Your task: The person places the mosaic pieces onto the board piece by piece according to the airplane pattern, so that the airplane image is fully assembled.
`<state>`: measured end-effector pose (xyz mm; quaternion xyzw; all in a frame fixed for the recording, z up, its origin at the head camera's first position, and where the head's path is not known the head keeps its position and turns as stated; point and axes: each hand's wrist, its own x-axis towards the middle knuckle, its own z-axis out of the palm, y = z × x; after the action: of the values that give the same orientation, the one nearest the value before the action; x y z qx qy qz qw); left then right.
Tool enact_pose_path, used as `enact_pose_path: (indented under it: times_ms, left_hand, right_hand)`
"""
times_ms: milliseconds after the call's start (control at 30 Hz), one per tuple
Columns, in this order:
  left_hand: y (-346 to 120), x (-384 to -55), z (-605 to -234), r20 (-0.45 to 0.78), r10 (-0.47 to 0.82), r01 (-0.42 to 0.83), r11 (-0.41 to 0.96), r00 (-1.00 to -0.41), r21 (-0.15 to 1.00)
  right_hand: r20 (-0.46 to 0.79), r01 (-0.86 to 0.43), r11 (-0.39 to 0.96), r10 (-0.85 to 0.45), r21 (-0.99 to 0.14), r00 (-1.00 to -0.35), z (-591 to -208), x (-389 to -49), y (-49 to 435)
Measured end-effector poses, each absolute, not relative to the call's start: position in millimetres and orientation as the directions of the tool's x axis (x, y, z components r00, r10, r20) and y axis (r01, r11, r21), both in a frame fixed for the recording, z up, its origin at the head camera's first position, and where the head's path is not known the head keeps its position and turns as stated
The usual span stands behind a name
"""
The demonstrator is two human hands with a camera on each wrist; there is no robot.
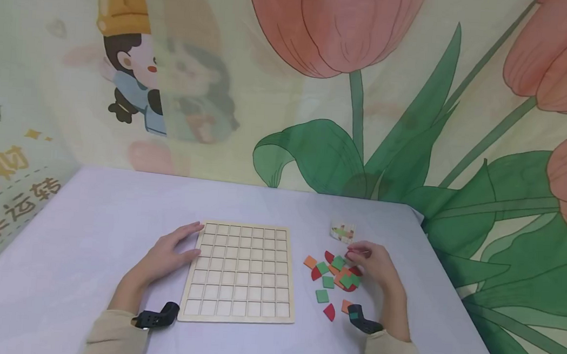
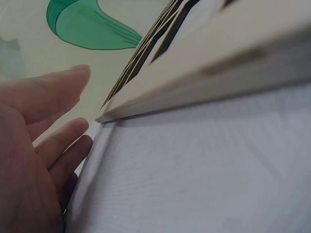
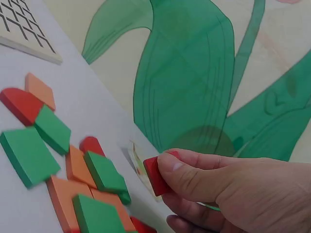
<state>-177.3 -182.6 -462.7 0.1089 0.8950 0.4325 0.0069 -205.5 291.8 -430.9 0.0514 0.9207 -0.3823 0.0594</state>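
A wooden grid board (image 1: 245,264) with bare square cells lies flat on the white table. At its left edge is my left hand (image 1: 164,255), thumb and fingers spread loosely, fingertips right at the rim in the head view. Beyond the loose pieces, my right hand (image 1: 374,264) pinches a red block (image 3: 155,175) between thumb and fingers; in the right wrist view it is raised over the table. Below and left of that hand lie scattered green squares (image 1: 322,296), orange squares (image 1: 309,261) and red quarter-round pieces (image 1: 329,312), some overlapping.
A small printed card (image 1: 342,232) lies behind the pieces, close to the right hand. The white table (image 1: 130,205) ends at the back against a wall hanging (image 1: 315,135) with tulips and a cartoon figure.
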Motion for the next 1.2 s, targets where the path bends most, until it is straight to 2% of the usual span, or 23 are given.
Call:
enact_pose_path:
  times_ms: [300,533,733,1200]
  left_hand:
    - [-182.8,-179.1,-463.2,0.104,0.229,0.234,0.667,-0.968,0.707]
    - [-182.4,-179.4,-460.1,0.086,0.233,0.227,0.686,-0.969,0.691]
    - [-182.3,-177.8,-459.1,0.086,0.225,0.219,0.676,-0.971,0.703]
    - [-183.9,-178.3,-461.8,0.092,0.221,0.221,0.684,-0.971,0.695]
  right_hand:
    - [0.002,-0.034,0.671,-0.048,-0.741,-0.999,-424.9,-221.0,254.0]
    - [0.080,-0.082,0.609,-0.029,-0.789,-0.996,-416.6,-229.7,209.0]
    - [0.090,-0.116,0.594,-0.072,-0.796,-0.993,-428.1,-231.7,184.9]
    - [0.060,-0.145,0.694,-0.145,-0.705,-0.988,-445.1,-221.3,169.0]
